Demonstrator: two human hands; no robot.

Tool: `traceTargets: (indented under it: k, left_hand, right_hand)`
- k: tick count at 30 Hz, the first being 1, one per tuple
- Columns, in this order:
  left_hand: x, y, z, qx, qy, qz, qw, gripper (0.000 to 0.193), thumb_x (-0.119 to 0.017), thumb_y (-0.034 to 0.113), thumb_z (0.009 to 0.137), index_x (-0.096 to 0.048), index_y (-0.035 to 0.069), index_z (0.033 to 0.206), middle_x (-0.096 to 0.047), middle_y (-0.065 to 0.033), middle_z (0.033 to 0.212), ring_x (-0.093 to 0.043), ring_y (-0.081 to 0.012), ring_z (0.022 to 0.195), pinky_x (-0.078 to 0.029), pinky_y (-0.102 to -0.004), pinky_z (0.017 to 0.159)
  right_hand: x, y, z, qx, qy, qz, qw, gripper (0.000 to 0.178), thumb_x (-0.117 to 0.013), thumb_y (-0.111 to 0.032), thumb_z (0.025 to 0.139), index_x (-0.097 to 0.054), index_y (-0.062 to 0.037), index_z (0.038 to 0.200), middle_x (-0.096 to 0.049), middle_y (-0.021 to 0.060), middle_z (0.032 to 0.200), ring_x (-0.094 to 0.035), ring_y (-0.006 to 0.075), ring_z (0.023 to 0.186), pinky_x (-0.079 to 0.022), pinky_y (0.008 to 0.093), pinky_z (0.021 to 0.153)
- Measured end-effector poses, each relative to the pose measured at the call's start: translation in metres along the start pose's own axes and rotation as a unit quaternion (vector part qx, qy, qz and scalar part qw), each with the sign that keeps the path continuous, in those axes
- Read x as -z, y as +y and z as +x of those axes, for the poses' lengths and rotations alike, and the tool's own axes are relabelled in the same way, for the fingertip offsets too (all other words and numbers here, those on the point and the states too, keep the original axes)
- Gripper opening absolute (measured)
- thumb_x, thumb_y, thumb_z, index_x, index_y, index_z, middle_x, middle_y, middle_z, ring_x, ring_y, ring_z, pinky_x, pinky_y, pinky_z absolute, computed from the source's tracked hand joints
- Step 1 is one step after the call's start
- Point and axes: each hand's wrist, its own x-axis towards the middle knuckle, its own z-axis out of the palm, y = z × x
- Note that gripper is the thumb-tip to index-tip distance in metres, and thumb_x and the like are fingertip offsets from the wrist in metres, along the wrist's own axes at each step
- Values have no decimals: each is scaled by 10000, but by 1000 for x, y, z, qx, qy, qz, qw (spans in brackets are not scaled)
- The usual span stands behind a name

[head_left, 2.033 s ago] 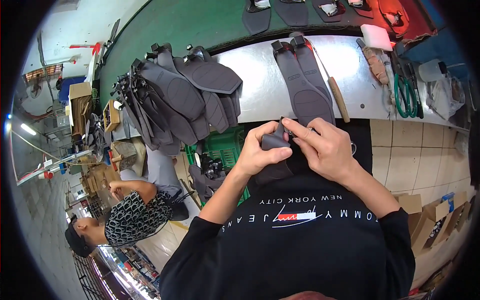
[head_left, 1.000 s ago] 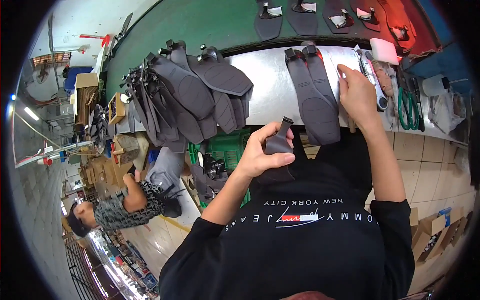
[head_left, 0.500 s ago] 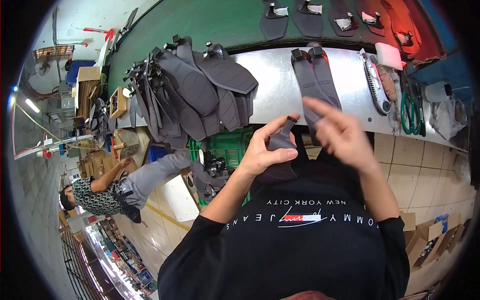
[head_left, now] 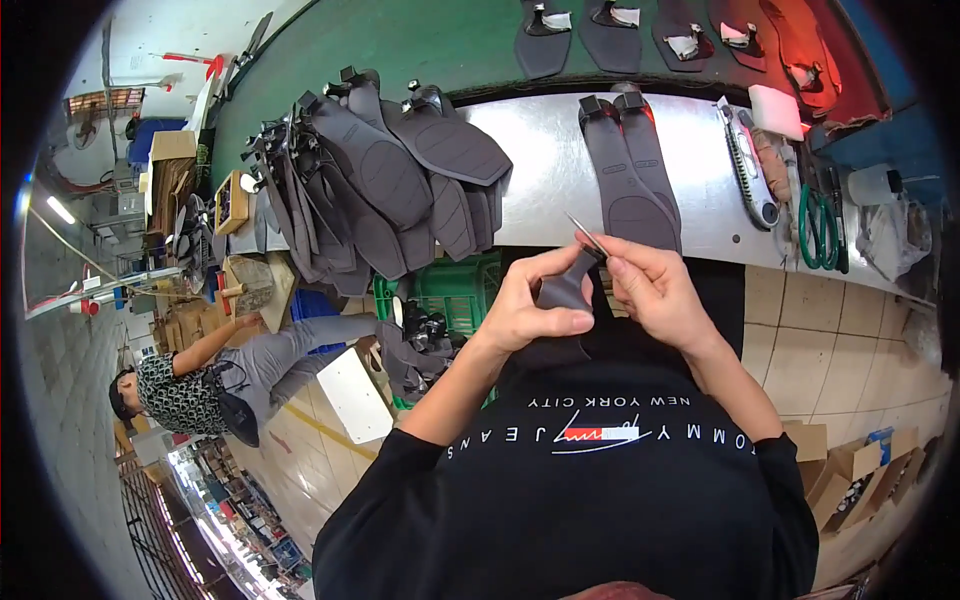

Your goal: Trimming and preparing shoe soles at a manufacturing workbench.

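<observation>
Shiny metal worktop (head_left: 545, 180), tiled floor (head_left: 815, 325), dark sole (head_left: 564, 291) in left hand (head_left: 512, 318)

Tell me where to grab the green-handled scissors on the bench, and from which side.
Grip their green loops, probably from the near side of the bench, toward which they point. Coming from above seems best, since a dark slim tool lies close along their right. The right hand, nearer, holds a pointed tool.

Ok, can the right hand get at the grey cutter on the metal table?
Probably yes: the way to the grey cutter looks free, with the two soles off to its left. But the right hand holds a thin pointed tool.
</observation>
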Motion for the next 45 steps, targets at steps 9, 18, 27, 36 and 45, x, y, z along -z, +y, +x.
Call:
traceTargets:
  k: [9,18,27,36,45]
  left_hand:
    - [65,44,-16,-122,122,-11,985,644,-808,177,672,-557,-36,1226,-632,-87,1016,-611,-180,973,-467,-321,894]
    - [264,224,-44,-166,311,362,863,718,-867,145,660,-570,21,1302,-626,-82,1180,-577,-155,1099,-463,-297,949]
    - [328,173,-20,-143,582,644,476,667,-782,229,765,-532,-9,1336,-543,-194,1360,-527,-288,1251,-410,-356,1027]
    - [30,-8,140,-271,238,390,847,654,-768,227,784,-507,51,1357,-495,-180,1409,-401,-299,1377,-273,-432,1132]
    - [19,8,125,-292,212,162,919,177,-722,123,855,-711,-16,964,-665,-7,794,-596,-71,765,-467,-233,702]
  right_hand:
    - [33,-32,-8,16,104,79,991,413,-412,-161,1034,-432,13,1407,-318,-58,574,-279,21,400,-244,181,341]
    - [63,-28,-20,37,186,46,981,385,-440,-132,1022,-481,-30,1391,-371,-45,617,-334,35,454,-289,190,379]
    - [83,-19,13,62,254,-164,951,371,-469,-115,999,-553,-99,1360,-436,-67,647,-397,15,503,-341,179,443]
    - [72,-18,17,54,209,-97,972,368,-452,-144,1017,-533,-83,1371,-461,-53,636,-412,13,501,-353,169,437]
    - [38,-32,-23,-23,7,-24,999,379,-456,-90,983,-534,-44,1351,-496,-34,635,-439,30,525,-376,182,489]
